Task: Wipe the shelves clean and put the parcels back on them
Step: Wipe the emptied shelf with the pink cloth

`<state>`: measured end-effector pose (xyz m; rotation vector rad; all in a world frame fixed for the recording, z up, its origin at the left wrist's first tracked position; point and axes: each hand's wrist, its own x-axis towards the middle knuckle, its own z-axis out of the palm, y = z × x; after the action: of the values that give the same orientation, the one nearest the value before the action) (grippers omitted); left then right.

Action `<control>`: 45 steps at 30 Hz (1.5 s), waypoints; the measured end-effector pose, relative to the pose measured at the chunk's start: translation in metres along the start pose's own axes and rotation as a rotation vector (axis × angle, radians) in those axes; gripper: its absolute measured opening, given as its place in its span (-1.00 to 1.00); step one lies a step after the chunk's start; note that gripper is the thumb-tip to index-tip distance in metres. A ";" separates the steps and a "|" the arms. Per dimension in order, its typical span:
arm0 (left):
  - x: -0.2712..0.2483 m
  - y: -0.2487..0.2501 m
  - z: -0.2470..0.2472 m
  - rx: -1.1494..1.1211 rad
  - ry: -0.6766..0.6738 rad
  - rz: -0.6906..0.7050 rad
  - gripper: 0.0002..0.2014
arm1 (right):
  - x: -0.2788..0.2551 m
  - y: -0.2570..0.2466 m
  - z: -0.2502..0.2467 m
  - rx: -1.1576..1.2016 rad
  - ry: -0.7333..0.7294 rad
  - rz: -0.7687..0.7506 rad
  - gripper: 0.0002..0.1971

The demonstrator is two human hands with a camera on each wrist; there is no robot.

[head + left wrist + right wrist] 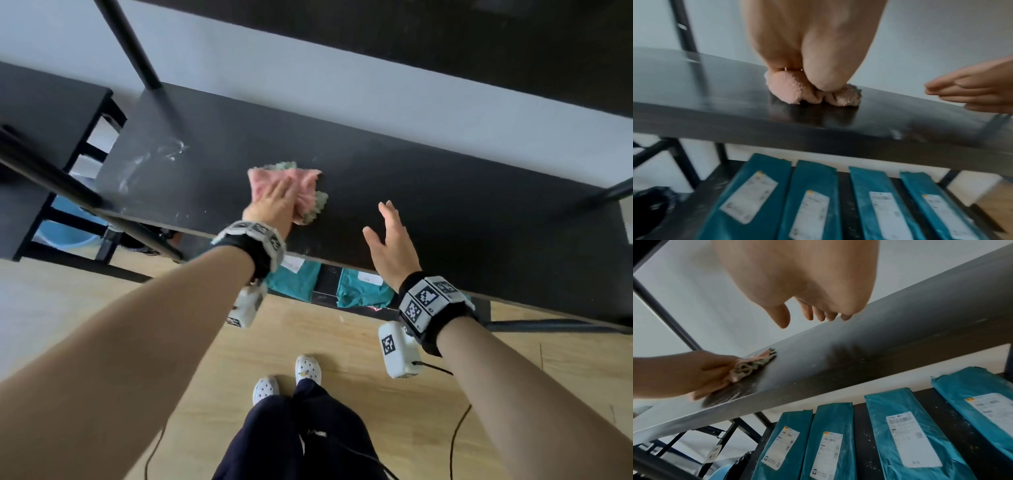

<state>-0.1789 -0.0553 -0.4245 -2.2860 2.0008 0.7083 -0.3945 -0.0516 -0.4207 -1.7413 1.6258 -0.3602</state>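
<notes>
A pink and green cloth [305,185] lies on the black middle shelf [445,212]. My left hand [274,202] presses flat on the cloth with straight fingers; in the left wrist view the cloth [789,91] bunches up under my palm. To the right, my right hand [390,236] hovers just above the shelf near its front edge, fingers spread, holding nothing. Several teal parcels [900,426] with white labels lie side by side on the shelf below. White dust smears [150,161] mark the shelf's left end.
Black upright posts [137,51] stand at the shelf's left corners, and an upper shelf [445,44] overhangs at the back. A blue basin [65,219] sits on the floor at left. A black bag [651,203] lies at the lower shelf's left end.
</notes>
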 end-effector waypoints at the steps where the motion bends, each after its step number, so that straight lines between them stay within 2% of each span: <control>1: -0.003 -0.018 -0.003 -0.004 0.016 -0.041 -0.41 | 0.003 -0.004 0.003 -0.003 -0.016 -0.009 -0.43; 4: -0.032 -0.067 0.003 0.004 0.073 -0.113 -0.33 | 0.012 -0.027 0.020 0.018 -0.086 -0.051 -0.45; 7: -0.068 -0.086 0.021 0.009 0.121 -0.093 -0.27 | 0.019 -0.058 0.043 0.034 -0.138 -0.131 -0.45; 10: -0.082 -0.056 0.032 -0.016 0.090 -0.034 -0.33 | 0.019 -0.080 0.056 0.028 -0.158 -0.181 -0.45; 13: -0.063 -0.013 0.040 0.055 0.044 0.189 -0.31 | 0.016 -0.086 0.056 0.045 -0.138 -0.158 -0.46; 16: -0.040 -0.011 0.031 0.055 -0.017 0.208 -0.33 | 0.012 -0.087 0.056 0.014 -0.119 -0.125 -0.48; 20: -0.035 -0.079 0.001 0.022 0.035 0.054 -0.36 | 0.009 -0.096 0.074 -0.017 -0.041 -0.107 -0.48; 24: -0.041 -0.169 -0.024 0.030 0.048 -0.037 -0.36 | 0.001 -0.130 0.117 -0.042 -0.083 -0.129 -0.47; 28: -0.050 -0.217 -0.034 -0.006 0.059 0.068 -0.39 | 0.002 -0.182 0.168 -0.086 -0.141 -0.237 -0.42; 31: -0.062 -0.235 -0.037 -0.050 0.149 0.167 -0.41 | 0.007 -0.219 0.202 -0.143 -0.233 -0.365 -0.40; 35: -0.086 -0.260 -0.038 -0.011 0.309 0.237 -0.39 | 0.024 -0.235 0.237 -0.466 -0.369 -0.509 -0.41; 38: -0.096 -0.276 -0.042 0.017 0.268 0.227 -0.41 | 0.042 -0.245 0.235 -0.477 -0.354 -0.445 -0.39; 39: -0.099 -0.279 -0.042 0.028 0.251 0.224 -0.43 | 0.044 -0.253 0.225 -0.402 -0.278 -0.390 -0.36; 41: -0.105 -0.282 -0.043 0.059 0.215 0.237 -0.45 | 0.055 -0.257 0.204 -0.325 -0.154 -0.273 -0.45; 42: -0.108 -0.282 -0.044 0.067 0.199 0.244 -0.45 | 0.057 -0.253 0.192 -0.380 -0.166 -0.206 -0.49; 45: -0.113 -0.278 -0.045 0.078 0.162 0.242 -0.43 | 0.054 -0.221 0.182 -0.553 -0.246 -0.058 -0.39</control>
<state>0.0902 0.0862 -0.4214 -2.1438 2.3596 0.4564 -0.1036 -0.0582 -0.4175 -2.1360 1.5859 0.3021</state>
